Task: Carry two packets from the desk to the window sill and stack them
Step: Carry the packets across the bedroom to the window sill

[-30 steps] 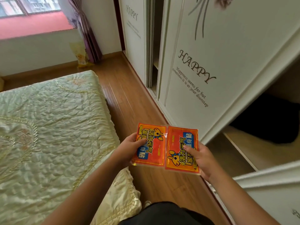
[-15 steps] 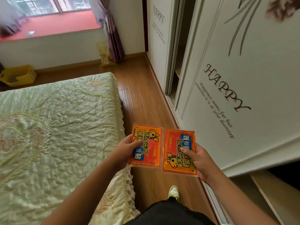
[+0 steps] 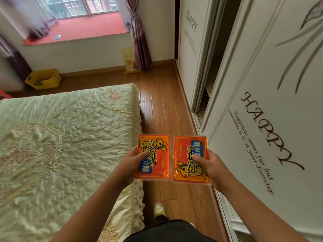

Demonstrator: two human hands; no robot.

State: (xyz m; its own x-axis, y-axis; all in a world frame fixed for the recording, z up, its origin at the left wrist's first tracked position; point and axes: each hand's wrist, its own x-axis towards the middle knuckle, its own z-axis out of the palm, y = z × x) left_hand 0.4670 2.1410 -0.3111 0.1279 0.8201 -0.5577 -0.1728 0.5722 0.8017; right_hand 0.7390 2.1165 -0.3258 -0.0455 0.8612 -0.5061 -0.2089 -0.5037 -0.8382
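Observation:
Two flat orange-red packets with blue labels and a cartoon deer are held side by side in front of me, above the wooden floor. My left hand (image 3: 131, 163) grips the left packet (image 3: 157, 151) at its left edge, thumb on top. My right hand (image 3: 212, 168) grips the right packet (image 3: 185, 154) at its right edge. The packets' inner edges nearly touch. The window sill (image 3: 83, 30), covered in red, lies far ahead at the top left, with a small flat object on it.
A bed with a pale green quilted cover (image 3: 61, 145) fills the left. White wardrobe doors (image 3: 262, 102) line the right, one slid partly open. A narrow strip of wooden floor (image 3: 162, 95) runs between them. A yellow bin (image 3: 43, 78) and a yellow bag (image 3: 130, 61) stand under the sill beside purple curtains (image 3: 141, 41).
The view has swung up and left and moved along the aisle; the window sill is now in full view. Both hands still hold the packets the same way.

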